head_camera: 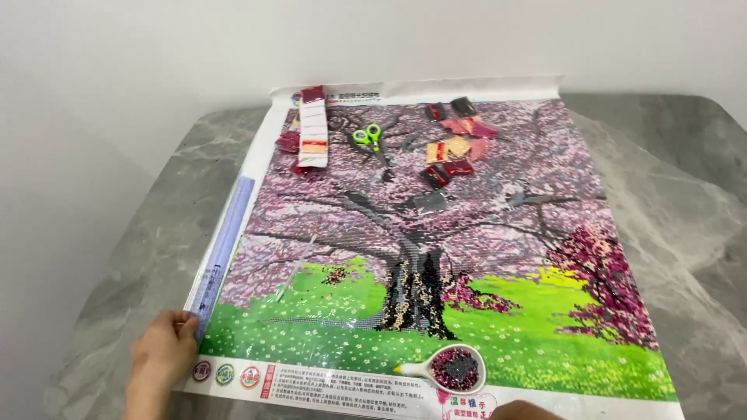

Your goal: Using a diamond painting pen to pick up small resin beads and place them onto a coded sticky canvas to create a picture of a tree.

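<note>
Fingertips of the right hand (523, 410) barely break the bottom edge of the view, too little showing to tell whether that hand is spread or closed; just beyond them and slightly to their left sits a small white spoon-shaped tray (454, 368) heaped with dark red beads, resting on the lower border of a large diamond-painting canvas of a pink blossoming tree on green grass (436, 257). At the canvas's near-left corner, the left hand (163, 350) curls its fingers together over the edge of the sheet, touching the white margin beside a strip of pale blue backing film (224, 253) that runs away from the hand along the canvas's left side. Far beyond both hands, near the top of the picture, lie green-handled scissors (367, 138), a white strip of labelled bead packets (313, 132) and a loose scatter of red, pink and tan bead bags (454, 148). Beneath everything spreads a grey marble-patterned tabletop (677, 202).
</note>
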